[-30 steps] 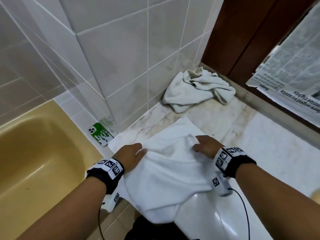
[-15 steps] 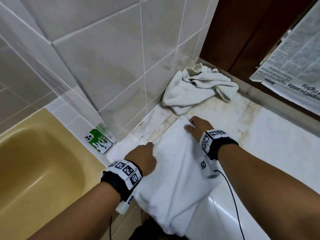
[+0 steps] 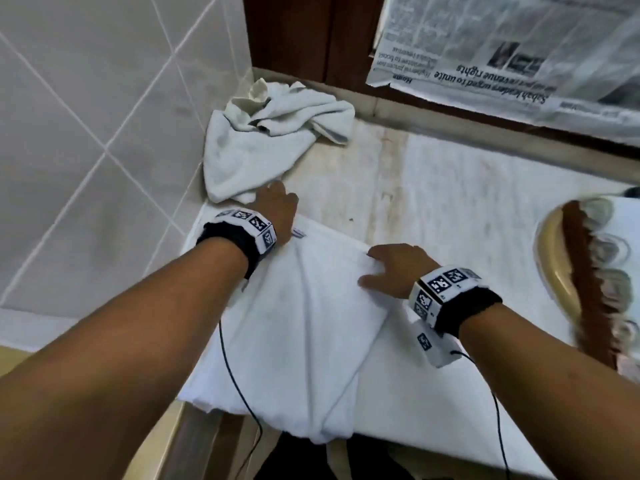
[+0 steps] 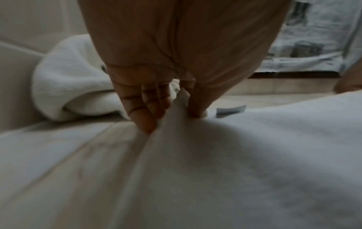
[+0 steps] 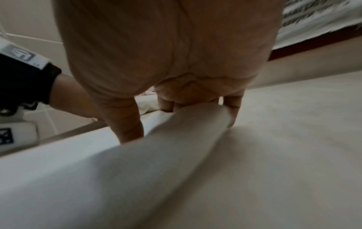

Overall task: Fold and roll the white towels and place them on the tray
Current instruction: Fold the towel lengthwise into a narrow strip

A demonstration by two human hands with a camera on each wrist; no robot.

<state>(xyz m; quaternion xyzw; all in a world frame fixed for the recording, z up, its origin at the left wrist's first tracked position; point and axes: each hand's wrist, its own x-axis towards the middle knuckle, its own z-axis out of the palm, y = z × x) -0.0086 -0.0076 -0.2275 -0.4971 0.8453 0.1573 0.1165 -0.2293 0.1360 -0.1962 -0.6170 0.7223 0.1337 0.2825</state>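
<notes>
A white towel (image 3: 298,334) lies spread on the marble counter (image 3: 450,202), and its near part hangs over the front edge. My left hand (image 3: 277,206) is at the towel's far left corner, just in front of a second, crumpled white towel (image 3: 270,140) in the wall corner. In the left wrist view this left hand (image 4: 172,114) pinches a raised fold of the towel (image 4: 235,155) between fingers and thumb. My right hand (image 3: 388,268) grips the far right edge. In the right wrist view the right hand (image 5: 186,117) has its fingers curled round that edge of the towel (image 5: 137,162).
A tiled wall (image 3: 104,133) closes the left side. A dark wooden frame with newspaper (image 3: 502,57) runs along the back. At the right edge sits a blurred yellow-rimmed, brown object (image 3: 575,271); I cannot tell what it is. Wrist-camera cables hang off the counter front.
The view has swung right. My left hand has moved up to the towel's far corner by the crumpled towel. My right hand has moved right along the far edge, stretching the towel.
</notes>
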